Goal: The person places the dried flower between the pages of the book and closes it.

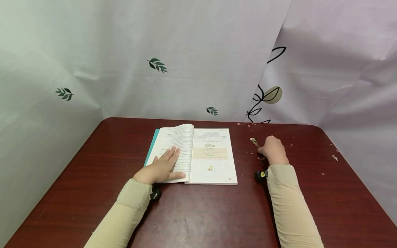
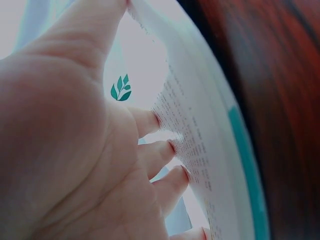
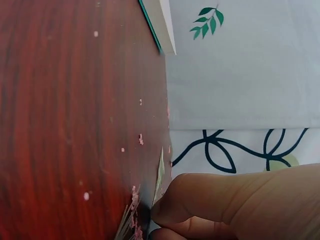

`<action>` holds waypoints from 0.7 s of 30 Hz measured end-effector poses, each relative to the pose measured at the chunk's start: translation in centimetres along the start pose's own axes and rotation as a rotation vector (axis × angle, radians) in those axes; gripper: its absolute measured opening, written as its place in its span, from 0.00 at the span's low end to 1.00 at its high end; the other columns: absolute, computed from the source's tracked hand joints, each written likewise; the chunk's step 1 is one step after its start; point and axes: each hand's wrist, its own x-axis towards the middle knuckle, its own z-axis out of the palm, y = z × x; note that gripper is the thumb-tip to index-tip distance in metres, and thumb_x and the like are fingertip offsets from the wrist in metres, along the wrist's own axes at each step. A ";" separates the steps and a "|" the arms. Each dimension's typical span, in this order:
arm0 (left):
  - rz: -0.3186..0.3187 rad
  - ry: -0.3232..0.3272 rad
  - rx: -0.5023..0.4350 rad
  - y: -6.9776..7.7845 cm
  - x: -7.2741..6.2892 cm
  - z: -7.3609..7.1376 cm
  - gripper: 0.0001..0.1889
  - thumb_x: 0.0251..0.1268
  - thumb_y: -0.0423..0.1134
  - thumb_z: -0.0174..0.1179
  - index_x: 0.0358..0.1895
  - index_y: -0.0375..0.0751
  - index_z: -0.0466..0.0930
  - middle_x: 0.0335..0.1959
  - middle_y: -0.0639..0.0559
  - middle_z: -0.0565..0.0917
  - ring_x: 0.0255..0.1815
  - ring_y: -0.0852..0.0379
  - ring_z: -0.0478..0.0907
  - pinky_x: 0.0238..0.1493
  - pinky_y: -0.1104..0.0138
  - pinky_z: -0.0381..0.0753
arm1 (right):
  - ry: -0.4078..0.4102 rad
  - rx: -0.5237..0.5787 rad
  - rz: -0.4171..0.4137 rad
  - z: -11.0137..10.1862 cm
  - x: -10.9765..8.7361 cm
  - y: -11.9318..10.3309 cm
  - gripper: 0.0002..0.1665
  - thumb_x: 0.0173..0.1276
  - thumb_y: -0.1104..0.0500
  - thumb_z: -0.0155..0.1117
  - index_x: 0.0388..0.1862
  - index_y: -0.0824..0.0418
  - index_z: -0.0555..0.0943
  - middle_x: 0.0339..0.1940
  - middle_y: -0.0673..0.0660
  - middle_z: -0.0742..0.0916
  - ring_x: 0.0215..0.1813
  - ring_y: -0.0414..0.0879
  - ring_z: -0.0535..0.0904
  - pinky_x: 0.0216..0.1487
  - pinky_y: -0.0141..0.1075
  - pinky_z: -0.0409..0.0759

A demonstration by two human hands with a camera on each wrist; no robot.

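Observation:
An open book (image 1: 211,168) with printed pages and a teal cover edge lies on the table. My left hand (image 1: 159,168) rests on its left page, fingers straight and spread, the thumb reaching toward the fold. The left wrist view has the fingertips touching the print. To the right of the book, my right hand (image 1: 274,151) is low over the table, thumb and finger pinching a small dried flower sprig (image 1: 254,141). Its thin pale stalk shows in the right wrist view, beside a second dried sprig (image 3: 132,212) with pink bits. The other right fingers are mostly hidden.
Pink crumbs (image 3: 141,139) are scattered over the dark red table (image 1: 198,220), mostly on the right. A pale fragment (image 1: 335,158) lies near the right edge. White curtains (image 1: 198,62) with leaf prints hang behind the table and at its sides.

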 end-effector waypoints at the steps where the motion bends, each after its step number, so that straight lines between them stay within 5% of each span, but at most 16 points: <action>1: 0.001 0.002 0.000 0.1 0.0 0.0 0.53 0.69 0.61 0.61 0.81 0.31 0.43 0.82 0.32 0.43 0.82 0.33 0.41 0.71 0.29 0.44 | 0.000 -0.007 -0.004 0.0 0.0 0.0 0.12 0.65 0.62 0.67 0.29 0.72 0.81 0.23 0.64 0.84 0.25 0.55 0.80 0.30 0.49 0.80; 11: -0.003 0.005 -0.003 0.0 0.0 0.0 0.53 0.69 0.61 0.61 0.81 0.30 0.43 0.82 0.32 0.43 0.82 0.33 0.41 0.71 0.30 0.44 | -0.020 -0.038 -0.031 0.2 0.4 0.4 0.15 0.64 0.58 0.65 0.20 0.65 0.79 0.20 0.61 0.83 0.25 0.55 0.80 0.31 0.50 0.80; 16: 0.004 0.007 -0.005 -0.1 -0.1 0.0 0.54 0.68 0.62 0.61 0.81 0.30 0.43 0.82 0.32 0.43 0.82 0.33 0.41 0.72 0.30 0.44 | -0.006 -0.031 -0.067 0.2 0.5 0.6 0.23 0.65 0.59 0.62 0.10 0.57 0.71 0.12 0.52 0.75 0.19 0.49 0.73 0.25 0.42 0.73; 21: -0.002 -0.002 0.007 -0.1 0.1 0.0 0.54 0.68 0.62 0.61 0.82 0.31 0.41 0.82 0.33 0.42 0.82 0.35 0.40 0.72 0.31 0.43 | 0.072 0.044 -0.125 0.6 0.7 0.4 0.16 0.71 0.60 0.62 0.21 0.62 0.77 0.20 0.55 0.79 0.23 0.48 0.75 0.30 0.43 0.75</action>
